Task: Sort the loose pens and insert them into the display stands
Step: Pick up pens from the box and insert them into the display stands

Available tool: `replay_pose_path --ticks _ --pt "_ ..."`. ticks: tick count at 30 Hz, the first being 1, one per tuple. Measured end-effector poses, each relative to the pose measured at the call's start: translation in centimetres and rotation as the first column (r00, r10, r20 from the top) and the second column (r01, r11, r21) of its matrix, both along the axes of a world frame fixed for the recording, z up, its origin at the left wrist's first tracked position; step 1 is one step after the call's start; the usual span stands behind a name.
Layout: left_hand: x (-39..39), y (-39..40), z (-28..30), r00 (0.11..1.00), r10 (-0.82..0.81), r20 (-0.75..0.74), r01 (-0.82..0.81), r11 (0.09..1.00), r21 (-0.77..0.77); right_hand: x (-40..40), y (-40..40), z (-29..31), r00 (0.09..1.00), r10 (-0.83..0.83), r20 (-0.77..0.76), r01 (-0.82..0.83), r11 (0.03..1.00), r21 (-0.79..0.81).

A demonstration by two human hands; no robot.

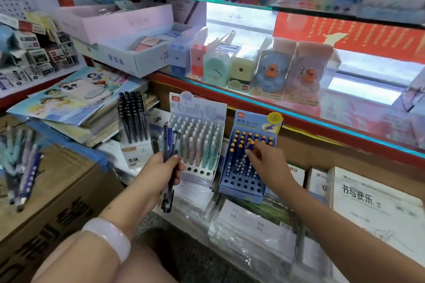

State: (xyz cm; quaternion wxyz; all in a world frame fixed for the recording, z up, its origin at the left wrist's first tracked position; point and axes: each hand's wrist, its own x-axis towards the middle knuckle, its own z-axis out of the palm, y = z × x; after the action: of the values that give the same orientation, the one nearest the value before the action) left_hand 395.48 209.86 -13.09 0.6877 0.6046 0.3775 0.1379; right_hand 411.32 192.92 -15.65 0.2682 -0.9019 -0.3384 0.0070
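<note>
Over the blue display stand (246, 163), the right hand (264, 158) pinches a blue pen (250, 145), its long axis angled down toward the holes; the left hand (161, 167) grips a bundle of loose pens (169, 145) just left.

Your left hand (164, 167) is raised mid-frame, fingers and thumb wrapped round a bundle of dark pens (169, 158), forearm angled up from lower left (pale bangle (108, 238) on the wrist). Your right hand (264, 158) reaches forward from lower right, arm extended, fingertips pinching a blue pen (250, 145).
</note>
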Motion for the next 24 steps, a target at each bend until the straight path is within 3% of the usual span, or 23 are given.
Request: replay_pose_path --ticks 9,17,24 --pt "0.1 -0.3 0.3 1.0 -0.015 0.024 0.016 1.0 -0.013 0.1 1.6 -0.7 0.998 0.049 0.038 -0.045 0.994 -0.097" --pt "-0.4 -0.6 0.7 0.996 -0.065 0.055 0.063 0.997 0.051 -0.8 1.8 -2.5 0.999 0.009 -0.053 -0.019 0.982 -0.188" --pt "-0.7 -0.4 0.9 0.998 0.007 0.055 -0.009 0.999 0.032 -1.1 1.5 -2.1 0.993 -0.083 -0.085 0.076 0.994 -0.085"
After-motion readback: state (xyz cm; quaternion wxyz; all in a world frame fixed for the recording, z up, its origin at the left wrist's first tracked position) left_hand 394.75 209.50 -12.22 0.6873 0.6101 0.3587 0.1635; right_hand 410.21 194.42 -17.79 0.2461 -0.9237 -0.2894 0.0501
